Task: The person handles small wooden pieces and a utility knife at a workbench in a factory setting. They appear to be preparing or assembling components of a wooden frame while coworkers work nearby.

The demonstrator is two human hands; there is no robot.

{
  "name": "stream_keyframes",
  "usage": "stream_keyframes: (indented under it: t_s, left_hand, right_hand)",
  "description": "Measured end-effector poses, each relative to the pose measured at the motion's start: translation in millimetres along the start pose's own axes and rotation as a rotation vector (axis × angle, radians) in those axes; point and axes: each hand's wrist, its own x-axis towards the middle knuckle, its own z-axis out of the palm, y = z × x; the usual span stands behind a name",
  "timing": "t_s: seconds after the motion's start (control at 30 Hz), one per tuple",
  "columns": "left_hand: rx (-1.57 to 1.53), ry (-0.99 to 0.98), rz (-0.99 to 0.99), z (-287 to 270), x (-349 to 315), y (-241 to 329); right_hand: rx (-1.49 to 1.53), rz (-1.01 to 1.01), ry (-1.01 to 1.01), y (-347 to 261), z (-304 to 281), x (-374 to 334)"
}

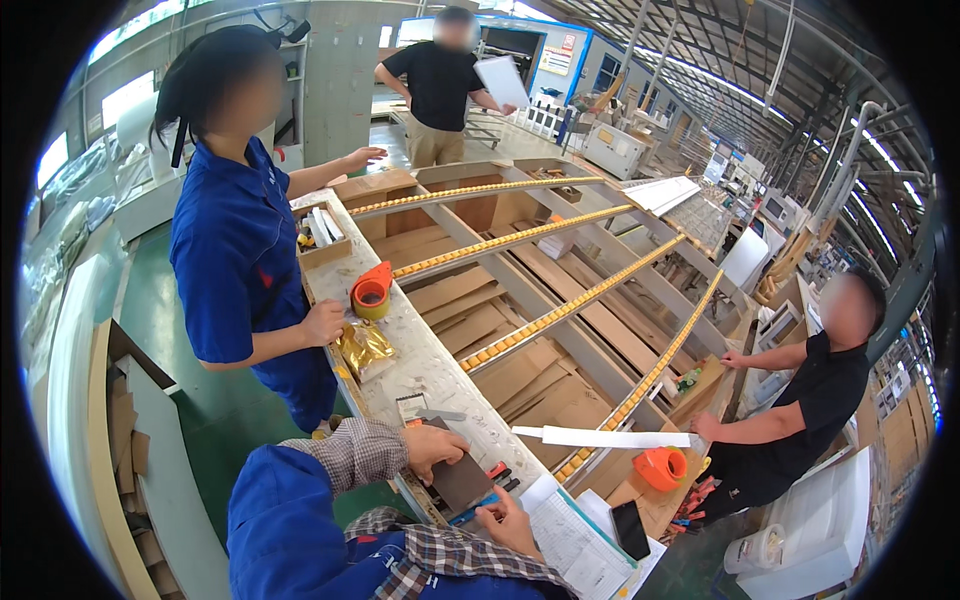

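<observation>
My left hand [435, 447], in a checked cuff, is closed over the upper edge of a dark brown flat rectangular piece [466, 487]. My right hand [508, 522] is at its lower corner, thumb and fingertips pinched together; what lies between them is too small to make out. A blue tool [474, 508] lies partly under the dark piece, beside red-and-black handled tools [500, 474]. Just beyond my left hand are a grey metal blade [441, 415] and a small white box [410, 407]. Written sheets [575, 545] lie right of my right hand.
A worn white ledge [440, 375] carries a gold foil bag [362, 350] and an orange tape dispenser [371, 288]. Yellow roller rails [560, 324] cross the bench. A white strip [610, 438], another tape dispenser [660, 467] and a phone [629, 530] lie right. Three people stand around.
</observation>
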Motion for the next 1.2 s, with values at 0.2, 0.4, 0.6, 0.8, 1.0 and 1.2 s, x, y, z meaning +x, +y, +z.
stream_keyframes:
  t_s: [0.2, 0.4, 0.6, 0.8, 1.0, 1.2]
  left_hand:
    - [0.045, 0.073, 0.075, 5, 0, -6]
    - [0.040, 0.082, 0.118, 10, 1, -11]
    - [0.051, -0.035, 0.060, 2, 6, -6]
    - [0.160, 0.036, 0.116, 0, 3, -1]
    - [0.031, 0.035, 0.049, 6, 3, -4]
    - [-0.003, 0.111, 0.013, 9, -4, 0]
  right_hand:
    - [-0.027, 0.013, -0.013, 2, 0, 1]
    - [-0.055, 0.033, -0.037, 6, -1, 4]
    - [-0.005, 0.130, -0.094, 3, -2, 5]
    - [-0.051, 0.063, -0.044, 7, 0, 4]
    - [-0.114, 0.033, -0.011, 12, 2, 3]
    - [-0.119, 0.012, 0.007, 14, 2, 2]
